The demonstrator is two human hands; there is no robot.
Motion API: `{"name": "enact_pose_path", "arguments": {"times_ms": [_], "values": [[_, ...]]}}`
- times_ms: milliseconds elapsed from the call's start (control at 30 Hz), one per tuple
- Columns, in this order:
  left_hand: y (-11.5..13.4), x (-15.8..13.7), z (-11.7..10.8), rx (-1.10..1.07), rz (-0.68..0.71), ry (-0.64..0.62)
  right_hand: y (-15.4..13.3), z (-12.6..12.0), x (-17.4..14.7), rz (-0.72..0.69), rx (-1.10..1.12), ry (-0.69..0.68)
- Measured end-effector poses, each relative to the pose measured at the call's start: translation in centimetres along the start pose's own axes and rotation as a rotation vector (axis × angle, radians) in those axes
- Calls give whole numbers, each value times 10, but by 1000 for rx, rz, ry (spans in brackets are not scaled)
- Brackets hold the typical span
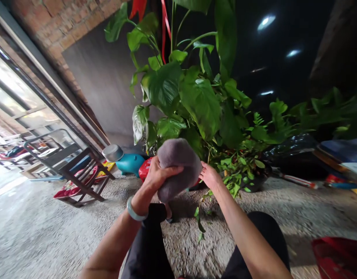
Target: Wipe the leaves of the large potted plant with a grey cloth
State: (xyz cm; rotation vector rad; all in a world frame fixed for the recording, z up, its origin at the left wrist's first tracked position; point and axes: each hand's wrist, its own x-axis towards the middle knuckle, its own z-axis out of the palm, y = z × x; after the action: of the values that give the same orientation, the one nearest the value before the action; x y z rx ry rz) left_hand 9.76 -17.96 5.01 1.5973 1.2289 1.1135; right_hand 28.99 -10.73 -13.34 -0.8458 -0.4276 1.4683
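Note:
A soft, fuzzy grey-purple cloth (178, 176), bunched or folded into a rounded shape, is held up in front of my knees. My left hand (158, 174) grips its left side, with the thumb lying across the front and the other fingers hidden behind. A pale bracelet (136, 210) circles my left wrist. At the cloth's right edge, the fingertips of my right hand (210, 176) pinch the fabric, partly out of sight. Whether the cloth is a plain piece or a sewn item, I cannot make out.
Large leafy plants (193, 100) rise just beyond my hands. To the left stand a folding chair (85, 176), a blue animal-shaped toy (130, 163) and a metal basin (113, 152). A red item (338, 255) lies at the lower right on the rough concrete floor (36, 232).

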Motion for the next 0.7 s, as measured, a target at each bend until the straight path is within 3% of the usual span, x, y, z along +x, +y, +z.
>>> {"name": "enact_pose_path", "arguments": {"times_ms": [67, 133, 267, 333, 400, 500, 567, 633, 700], "values": [[14, 17, -2, 49, 79, 74, 1, 9, 7, -17, 48, -23], [15, 32, -1, 125, 90, 59, 5, 12, 5, -50, 82, -21], [1, 45, -5, 160, -128, -250, 18, 10, -9, -116, 105, 7], [1, 47, -11, 102, -172, -342, 22, 11, -17, -143, 100, 19], [9, 52, -13, 32, -80, -295, 23, 15, -24, -172, 97, 25], [17, 66, -3, -34, 170, -67, 23, 27, -32, -206, 92, 19], [12, 71, 10, 24, 265, 37, 24, 34, -38, -210, 77, 12], [3, 66, 17, 92, 199, -33, 26, 38, -45, -206, 51, 7], [1, 53, 16, 91, 45, -208, 28, 38, -52, -217, 15, 1]]}}
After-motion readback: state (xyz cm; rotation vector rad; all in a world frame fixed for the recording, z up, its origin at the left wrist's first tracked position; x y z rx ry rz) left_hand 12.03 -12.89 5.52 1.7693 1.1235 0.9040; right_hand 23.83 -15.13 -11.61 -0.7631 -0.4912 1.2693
